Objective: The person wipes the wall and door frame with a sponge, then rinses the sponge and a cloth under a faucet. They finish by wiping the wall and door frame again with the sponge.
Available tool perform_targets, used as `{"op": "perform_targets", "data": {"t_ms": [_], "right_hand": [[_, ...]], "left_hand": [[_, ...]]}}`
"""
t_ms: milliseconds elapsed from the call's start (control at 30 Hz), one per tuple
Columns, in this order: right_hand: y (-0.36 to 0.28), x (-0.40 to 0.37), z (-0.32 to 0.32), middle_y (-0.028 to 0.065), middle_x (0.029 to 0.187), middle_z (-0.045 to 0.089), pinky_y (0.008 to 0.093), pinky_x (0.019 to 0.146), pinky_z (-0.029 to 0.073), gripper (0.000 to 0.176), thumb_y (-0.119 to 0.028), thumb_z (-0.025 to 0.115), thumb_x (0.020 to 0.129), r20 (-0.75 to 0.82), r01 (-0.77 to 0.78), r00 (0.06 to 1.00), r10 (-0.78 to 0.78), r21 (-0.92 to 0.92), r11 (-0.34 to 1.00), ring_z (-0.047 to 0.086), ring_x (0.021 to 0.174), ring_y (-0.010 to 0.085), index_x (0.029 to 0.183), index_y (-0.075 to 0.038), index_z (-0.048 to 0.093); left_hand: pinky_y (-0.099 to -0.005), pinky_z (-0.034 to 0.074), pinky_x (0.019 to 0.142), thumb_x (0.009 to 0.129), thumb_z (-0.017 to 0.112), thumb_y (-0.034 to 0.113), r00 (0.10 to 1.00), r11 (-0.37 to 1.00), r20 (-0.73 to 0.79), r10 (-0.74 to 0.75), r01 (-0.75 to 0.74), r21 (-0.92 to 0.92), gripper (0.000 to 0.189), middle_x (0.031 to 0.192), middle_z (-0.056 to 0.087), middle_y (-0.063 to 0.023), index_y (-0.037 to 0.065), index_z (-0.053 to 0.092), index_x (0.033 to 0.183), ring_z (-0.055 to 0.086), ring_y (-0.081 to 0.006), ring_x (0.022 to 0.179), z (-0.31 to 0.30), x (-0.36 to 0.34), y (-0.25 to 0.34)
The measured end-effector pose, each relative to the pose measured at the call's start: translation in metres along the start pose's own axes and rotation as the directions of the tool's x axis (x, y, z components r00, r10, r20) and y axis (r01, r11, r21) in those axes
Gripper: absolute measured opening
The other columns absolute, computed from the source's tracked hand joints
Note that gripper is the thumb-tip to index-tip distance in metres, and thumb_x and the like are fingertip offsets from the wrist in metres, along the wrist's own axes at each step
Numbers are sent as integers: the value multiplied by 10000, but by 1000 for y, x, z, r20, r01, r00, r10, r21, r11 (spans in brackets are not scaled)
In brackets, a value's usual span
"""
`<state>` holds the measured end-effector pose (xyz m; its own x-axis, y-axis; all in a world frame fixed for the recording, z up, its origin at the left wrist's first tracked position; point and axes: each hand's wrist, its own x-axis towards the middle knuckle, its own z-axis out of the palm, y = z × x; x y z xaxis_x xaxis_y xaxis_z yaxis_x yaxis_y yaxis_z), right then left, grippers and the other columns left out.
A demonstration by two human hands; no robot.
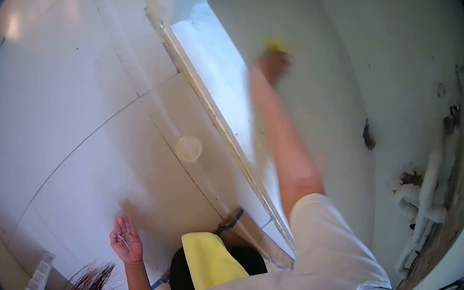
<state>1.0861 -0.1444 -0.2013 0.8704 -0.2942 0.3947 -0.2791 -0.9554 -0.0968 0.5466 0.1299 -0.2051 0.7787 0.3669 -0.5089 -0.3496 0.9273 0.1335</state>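
My right hand (274,67) is stretched far forward over the pale grey-green surface, blurred by motion. Its fingers are around a small yellow thing (274,46); whether that is a cloth or a sponge cannot be made out. At the lower left my left hand (126,239) is turned palm up, its fingers fairly straight and close together. A thin whitish strip (123,240) lies across that palm. Between my arms, a yellow cloth (208,258) is draped over something black (250,257) in front of my body.
Large pale tiles (76,106) with dark joints fill the left side, with a round translucent disc (189,148) on them. A rough-edged ledge (213,112) divides them from the grey-green surface. White pipes (426,196) and a broken hole (368,135) are at right; a white plastic rack (36,285) stands lower left.
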Motion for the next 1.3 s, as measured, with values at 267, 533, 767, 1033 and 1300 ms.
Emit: {"op": "perform_targets", "data": {"t_ms": [267, 533, 767, 1033, 1300], "right_hand": [[-186, -170, -156, 201, 927, 535, 391, 786, 417, 288, 13, 513, 708, 123, 40, 689, -714, 978, 207, 503, 927, 353, 984, -19, 590], [-39, -184, -143, 79, 872, 576, 283, 713, 437, 298, -70, 578, 755, 702, -514, 299, -647, 689, 511, 538, 835, 143, 1032, 33, 536], [20, -114, -146, 77, 1019, 583, 266, 817, 440, 354, -27, 539, 832, 676, -630, 542, -499, 720, 291, 541, 925, 131, 1179, -1, 476], [18, 88, -84, 203, 1080, 499, 415, 867, 370, 379, -27, 529, 772, 73, 147, 967, -244, 623, 768, 474, 1001, 312, 1137, 51, 462], [-45, 222, 29, 161, 1068, 484, 440, 823, 432, 368, -144, 499, 810, 231, 235, 939, -255, 111, 966, 461, 1001, 340, 1161, -35, 491]], "left_hand": [[-413, 340, 1018, 873, 351, 159, 999, 997, 7, -51, 51, 56, 334, 1085, 582, -190, -27, 596, 1003, 474, -281, 1147, 37, 10, -16], [-422, 357, 1000, 848, 362, 195, 989, 991, -68, -132, 130, -38, 352, 1025, 613, -176, -24, 624, 929, 509, -291, 1106, 39, -10, -15], [-411, 398, 953, 788, 430, 187, 931, 949, -192, -309, 315, -1, 268, 874, 624, -167, -27, 575, 714, 568, -292, 954, 74, 15, -52], [-370, 513, 783, 761, 449, 160, 940, 930, -122, -320, 336, 147, 225, 737, 618, -114, -11, 584, 707, 608, -280, 805, 91, 201, -85], [-363, 550, 678, 762, 410, 199, 850, 761, -487, -201, 448, 468, 255, 711, 619, -106, -4, 557, 716, 631, -268, 720, 116, 223, -104]]}}
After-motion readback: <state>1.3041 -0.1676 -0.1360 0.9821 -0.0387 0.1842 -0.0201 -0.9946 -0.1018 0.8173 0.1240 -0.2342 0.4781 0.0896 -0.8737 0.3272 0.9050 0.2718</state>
